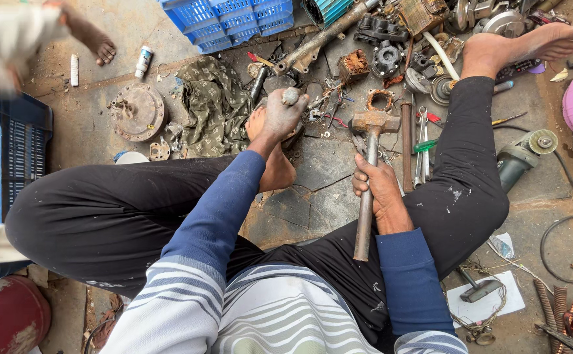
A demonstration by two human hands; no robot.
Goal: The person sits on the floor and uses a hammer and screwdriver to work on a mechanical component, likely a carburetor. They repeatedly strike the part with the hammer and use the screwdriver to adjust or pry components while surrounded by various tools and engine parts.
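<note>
The person sits on the floor with the right hand (379, 190) wrapped tight round the handle of a rusty hammer (369, 172), whose long axis runs straight away from the body, head at the far end. To the left of that head, the left hand (281, 117) is fisted around a small grey metal piece (291, 96), its tip poking above the knuckles. The fist is nearer the hammer head than the right hand is.

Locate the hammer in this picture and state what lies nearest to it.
The hammer is right of centre in the head view, its handle gripped by the right hand, its head resting on the floor beside the wrenches.
</note>
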